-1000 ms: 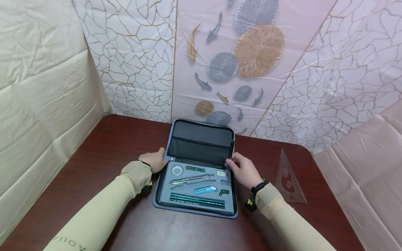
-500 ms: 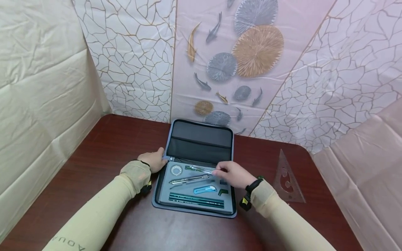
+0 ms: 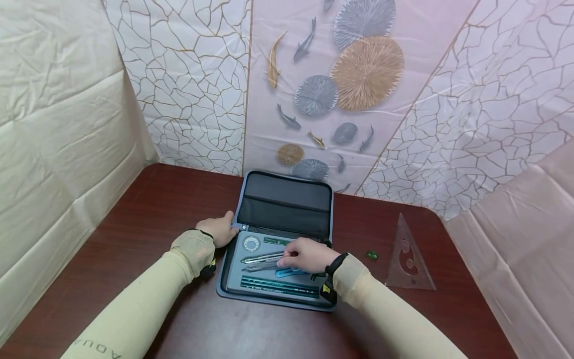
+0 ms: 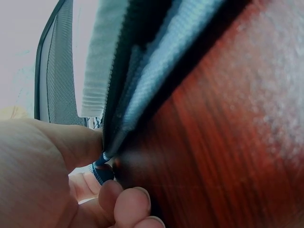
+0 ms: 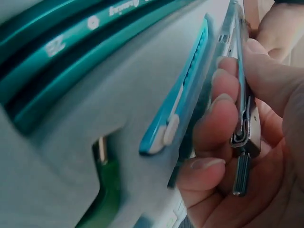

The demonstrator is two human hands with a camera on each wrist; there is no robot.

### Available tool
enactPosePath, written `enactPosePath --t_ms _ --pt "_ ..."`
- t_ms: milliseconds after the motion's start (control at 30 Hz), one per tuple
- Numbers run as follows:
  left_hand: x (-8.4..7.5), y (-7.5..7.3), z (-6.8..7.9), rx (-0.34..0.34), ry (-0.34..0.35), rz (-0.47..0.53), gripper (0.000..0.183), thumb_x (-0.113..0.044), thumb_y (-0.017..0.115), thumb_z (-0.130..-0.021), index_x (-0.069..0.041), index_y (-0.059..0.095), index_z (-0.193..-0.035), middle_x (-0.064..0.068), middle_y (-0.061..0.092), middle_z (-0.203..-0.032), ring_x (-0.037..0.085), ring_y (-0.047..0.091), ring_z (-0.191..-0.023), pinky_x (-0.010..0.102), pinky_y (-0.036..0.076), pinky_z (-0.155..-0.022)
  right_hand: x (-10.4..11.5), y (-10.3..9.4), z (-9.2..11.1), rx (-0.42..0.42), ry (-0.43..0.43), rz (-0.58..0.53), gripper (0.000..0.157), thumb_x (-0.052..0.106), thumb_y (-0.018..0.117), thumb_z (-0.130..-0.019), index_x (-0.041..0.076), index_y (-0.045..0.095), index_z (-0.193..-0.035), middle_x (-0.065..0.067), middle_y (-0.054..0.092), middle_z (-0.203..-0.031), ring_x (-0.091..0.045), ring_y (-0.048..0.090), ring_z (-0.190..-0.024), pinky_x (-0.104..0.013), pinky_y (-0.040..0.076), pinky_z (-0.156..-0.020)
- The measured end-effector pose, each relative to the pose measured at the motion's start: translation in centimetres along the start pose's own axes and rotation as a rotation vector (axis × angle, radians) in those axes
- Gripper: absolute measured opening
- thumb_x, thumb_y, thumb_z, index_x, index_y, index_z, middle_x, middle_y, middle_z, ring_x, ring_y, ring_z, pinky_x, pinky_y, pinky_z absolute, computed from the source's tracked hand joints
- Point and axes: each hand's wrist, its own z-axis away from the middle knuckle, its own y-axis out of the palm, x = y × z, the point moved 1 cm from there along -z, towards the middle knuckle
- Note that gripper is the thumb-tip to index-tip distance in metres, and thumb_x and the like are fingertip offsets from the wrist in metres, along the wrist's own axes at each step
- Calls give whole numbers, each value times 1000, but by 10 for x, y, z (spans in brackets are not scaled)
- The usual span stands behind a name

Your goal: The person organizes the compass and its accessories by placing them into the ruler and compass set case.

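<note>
A blue-grey zip case (image 3: 288,205) lies open on the table, its lid tilted up at the back. My left hand (image 3: 217,230) grips the case's left edge near the hinge; the left wrist view shows thumb and fingers around the fabric edge. My right hand (image 3: 309,255) is over the grey foam insert (image 3: 235,279). It pinches a metal drawing compass (image 5: 243,128) with a knurled end, low beside another compass (image 3: 260,259) lying in the foam. Close by are a blue utility knife (image 5: 166,123), a round dial-like piece (image 3: 251,244) and dark green pencils (image 3: 278,286).
A clear set square (image 3: 410,259) lies on the table to the right. Between it and the case sits a small green object (image 3: 372,255). The dark red table (image 3: 179,194) meets draped cloth at the back and sides.
My right hand has moved from the case's right side by the lid to left and down over the foam, bringing the compass from upright to lying flat. The left hand stays in place.
</note>
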Motion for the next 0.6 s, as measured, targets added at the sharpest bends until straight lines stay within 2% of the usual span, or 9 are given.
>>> enactPosePath --t_ms 133,200,333,433,600 --pt "1 2 -2 -2 3 -6 46 -34 47 -101 -6 39 -136 19 61 -119 31 62 -94 47 48 -79 3 3 -4 -18 34 11 39 38 65 -93 16 52 -63 8 36 -58 -10 35 -52 -27 32 -53" --pt "1 2 -2 -6 7 -5 45 -34 48 -101 -6 39 -135 19 62 -117 31 62 -91 46 48 -78 5 4 -4 -62 88 29 43 43 67 -90 17 51 -60 8 35 -54 -10 35 -48 -27 30 -50" --pt "2 0 -2 -10 11 0 43 -33 49 -101 -6 40 -133 19 63 -113 29 62 -88 46 48 -76 10 8 -4 -171 211 92 57 57 69 -82 18 42 -51 10 27 -47 -10 27 -41 -27 23 -42" --pt "1 -1 0 -3 10 1 42 -33 49 -101 -6 41 -132 18 63 -113 30 62 -88 46 48 -76 13 11 -3 -220 273 149 64 64 68 -78 18 36 -48 10 20 -47 -10 21 -40 -28 19 -41" --pt "0 -3 2 3 6 3 44 -33 49 -101 -6 40 -134 19 62 -117 32 62 -94 48 47 -80 13 9 0 -244 310 178 60 65 64 -81 16 43 -54 7 24 -49 -12 26 -42 -30 25 -43"
